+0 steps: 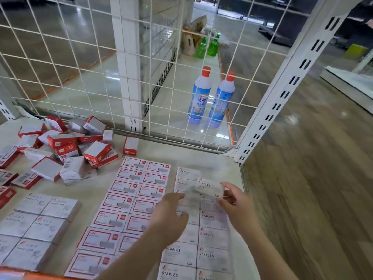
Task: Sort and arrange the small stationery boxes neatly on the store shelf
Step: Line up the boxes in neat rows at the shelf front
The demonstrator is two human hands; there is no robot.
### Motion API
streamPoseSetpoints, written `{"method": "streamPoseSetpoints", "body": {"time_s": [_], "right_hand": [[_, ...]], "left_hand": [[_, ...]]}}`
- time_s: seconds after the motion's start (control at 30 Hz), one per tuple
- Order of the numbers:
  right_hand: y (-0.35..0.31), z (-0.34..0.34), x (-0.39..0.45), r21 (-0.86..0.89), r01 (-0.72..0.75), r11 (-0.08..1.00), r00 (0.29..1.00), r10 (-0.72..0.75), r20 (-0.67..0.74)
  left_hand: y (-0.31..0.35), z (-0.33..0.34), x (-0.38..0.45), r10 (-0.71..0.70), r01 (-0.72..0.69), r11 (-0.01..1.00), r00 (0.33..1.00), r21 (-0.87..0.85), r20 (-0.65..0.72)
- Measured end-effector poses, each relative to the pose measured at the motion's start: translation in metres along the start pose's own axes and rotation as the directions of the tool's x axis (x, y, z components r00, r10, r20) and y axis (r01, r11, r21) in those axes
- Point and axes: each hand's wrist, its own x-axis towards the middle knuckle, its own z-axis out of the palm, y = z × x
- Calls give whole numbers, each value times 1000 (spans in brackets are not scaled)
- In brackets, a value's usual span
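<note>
Three blocks are already laid flat in rows on the shelf (201, 156); a staples box (210, 187) is pinched by the right hand (235, 203) at the far right, the left hand (169, 215) lies relaxed, and the loose red boxes (66, 146) far left remain unsorted

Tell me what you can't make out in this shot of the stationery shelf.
- Head view: small print on the red-bordered boxes is blurred out.
- Staples boxes beneath the left hand and right hand are partly covered.
- The staples box held by the right hand is motion-blurred; its fine print is unreadable.
- Paper clips boxes are cut off at the left edge.
- Loose box pile: lower boxes hidden.
</note>
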Motion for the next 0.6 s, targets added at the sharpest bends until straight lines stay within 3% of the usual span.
{"method": "streamPoseSetpoints", "body": {"time_s": [0.17,0.37,0.6], "right_hand": [[7,-19,25,-26,48,999,998,-49,-44],[13,-21,51,-80,-14,997,999,17,33],[8,-19,69,-248,16,969,987,24,156]], "left_hand": [[7,7,22,34,-46,973,998,224,55],[12,2,44,53,-83,868,996,489,74],[10,4,57,6,-60,833,995,550,100]]}}
